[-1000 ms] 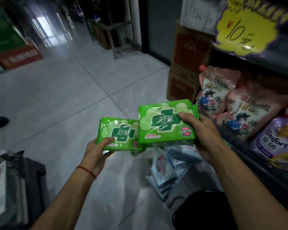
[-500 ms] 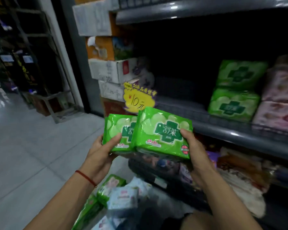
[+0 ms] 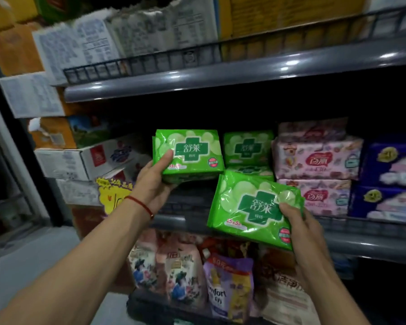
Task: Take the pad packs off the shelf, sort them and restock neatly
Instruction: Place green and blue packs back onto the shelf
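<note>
My left hand [image 3: 150,181] grips a green pad pack [image 3: 192,153] and holds it up inside the middle shelf [image 3: 373,245], over the bare left part. My right hand [image 3: 300,228] grips a second, larger-looking green pad pack [image 3: 249,209], tilted, in front of the shelf's rail. Behind them two green packs [image 3: 247,148] are stacked on the shelf. To their right stand two stacked pink packs [image 3: 314,158] and two dark blue packs [image 3: 391,184].
The upper shelf [image 3: 220,73] holds cartons behind a wire rail. Cardboard boxes [image 3: 80,160] are piled at the left of the rack, with a yellow price tag [image 3: 113,195] below them. The bottom shelf carries refill pouches [image 3: 181,277]. Grey floor lies at lower left.
The view swung up from the floor to the rack. Both hands rose with their packs and moved apart; the left pack now reaches into the middle shelf.
</note>
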`<state>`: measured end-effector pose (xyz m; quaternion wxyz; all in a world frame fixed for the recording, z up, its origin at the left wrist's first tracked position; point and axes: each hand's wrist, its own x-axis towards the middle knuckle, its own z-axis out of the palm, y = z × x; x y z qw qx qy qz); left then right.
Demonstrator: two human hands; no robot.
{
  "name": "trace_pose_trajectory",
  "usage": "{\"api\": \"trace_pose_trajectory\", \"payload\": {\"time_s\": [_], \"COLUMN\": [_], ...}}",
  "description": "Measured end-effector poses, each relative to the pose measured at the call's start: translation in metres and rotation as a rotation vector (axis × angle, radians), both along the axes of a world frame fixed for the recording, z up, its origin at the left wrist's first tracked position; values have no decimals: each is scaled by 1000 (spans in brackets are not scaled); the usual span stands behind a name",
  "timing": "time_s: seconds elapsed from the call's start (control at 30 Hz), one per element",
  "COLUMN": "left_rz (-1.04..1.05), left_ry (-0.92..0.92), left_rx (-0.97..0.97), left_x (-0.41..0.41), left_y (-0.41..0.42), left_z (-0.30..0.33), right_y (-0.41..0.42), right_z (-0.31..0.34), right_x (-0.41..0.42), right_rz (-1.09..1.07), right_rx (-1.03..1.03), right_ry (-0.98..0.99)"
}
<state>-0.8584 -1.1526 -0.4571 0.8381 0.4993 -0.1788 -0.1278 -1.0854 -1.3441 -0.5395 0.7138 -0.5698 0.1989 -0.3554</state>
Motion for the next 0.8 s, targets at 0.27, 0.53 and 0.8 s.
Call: {"api": "trace_pose_trajectory", "payload": {"time_s": [0.27, 0.53, 0.8], "left_rz": [-216, -147, 61], "left_ry": [-40, -382, -511], "left_rx": [68, 412, 555], "left_x": [14, 24, 18], "left_y": [-105, -134, -164], "left_z": [-12, -28, -39], "right_y": [-27, -37, -34], "right_z": [-6, -5, 2], "right_x": [-20, -25, -24], "right_rz": [-80, -120, -135], "right_rx": [-33, -60, -37], "right_ry": [8, 26, 19]}}
